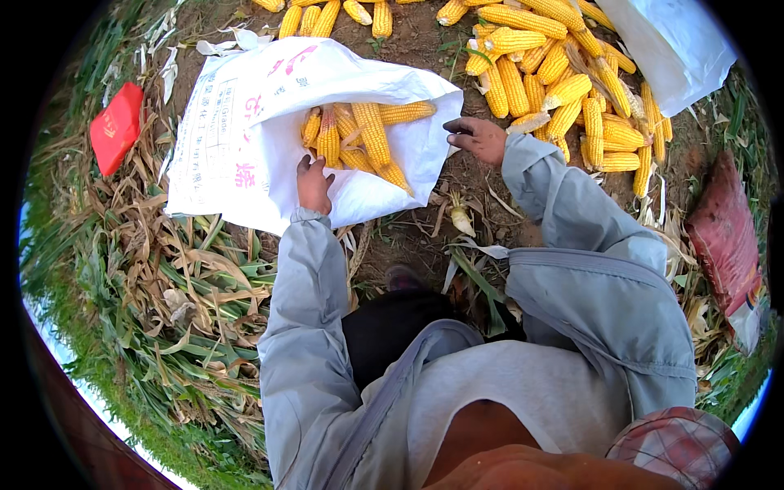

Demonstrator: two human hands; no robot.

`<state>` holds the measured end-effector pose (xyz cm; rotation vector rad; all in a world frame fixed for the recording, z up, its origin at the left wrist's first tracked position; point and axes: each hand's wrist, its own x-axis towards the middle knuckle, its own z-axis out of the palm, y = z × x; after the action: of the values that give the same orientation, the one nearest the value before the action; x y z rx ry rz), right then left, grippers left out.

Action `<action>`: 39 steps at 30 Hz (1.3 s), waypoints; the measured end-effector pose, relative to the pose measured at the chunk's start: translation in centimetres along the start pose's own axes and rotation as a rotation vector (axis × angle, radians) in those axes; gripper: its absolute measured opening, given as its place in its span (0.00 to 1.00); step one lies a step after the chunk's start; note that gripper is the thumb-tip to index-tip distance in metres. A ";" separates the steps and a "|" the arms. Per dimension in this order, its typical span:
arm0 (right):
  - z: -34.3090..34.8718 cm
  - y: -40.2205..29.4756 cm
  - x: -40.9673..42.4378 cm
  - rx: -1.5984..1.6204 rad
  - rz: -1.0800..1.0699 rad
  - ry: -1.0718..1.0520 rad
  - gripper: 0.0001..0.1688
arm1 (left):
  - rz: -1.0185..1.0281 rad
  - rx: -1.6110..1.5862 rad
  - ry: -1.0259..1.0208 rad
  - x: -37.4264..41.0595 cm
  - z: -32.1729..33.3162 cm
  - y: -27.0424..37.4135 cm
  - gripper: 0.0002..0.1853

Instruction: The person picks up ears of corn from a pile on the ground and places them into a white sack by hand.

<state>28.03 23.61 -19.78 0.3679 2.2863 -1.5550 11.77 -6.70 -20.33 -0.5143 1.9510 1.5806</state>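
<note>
A white woven plastic sack [220,141] with printed writing lies on its side before me, its mouth toward my hands. Several yellow corn cobs [370,131] rest inside the opening. At the near left of the mouth is my left hand [314,185], fingers spread over the sack's lower lip, close to the cobs. My right hand [482,142] is by the sack's right rim, thumb and fingers apart. Its fingertips meet or nearly meet the rim; contact is unclear. No cob is in either hand.
Husked cobs [554,67] are heaped on soil at the upper right, beside another white sack [680,49]. More cobs [324,18] lie beyond. Dry husks and leaves [202,294] cover the left. A red package [116,128] lies left; a dark red bag [726,239] lies right.
</note>
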 end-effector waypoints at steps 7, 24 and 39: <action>-17.5 5.1 -15.5 -0.066 0.264 0.166 0.24 | 0.605 0.541 -0.135 -7.3 5.7 0.6 0.20; -3.2 28.3 -35.5 0.311 0.640 0.410 0.27 | 0.773 1.657 -1.052 -28.7 21.9 -28.4 0.17; -22.3 30.5 -29.8 -0.100 0.611 0.897 0.43 | 1.122 1.056 -0.634 -20.5 44.4 -6.7 0.24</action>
<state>64.12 54.98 -25.23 1.8293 2.4104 -1.0388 39.93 33.74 -18.34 1.5002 2.1981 0.7064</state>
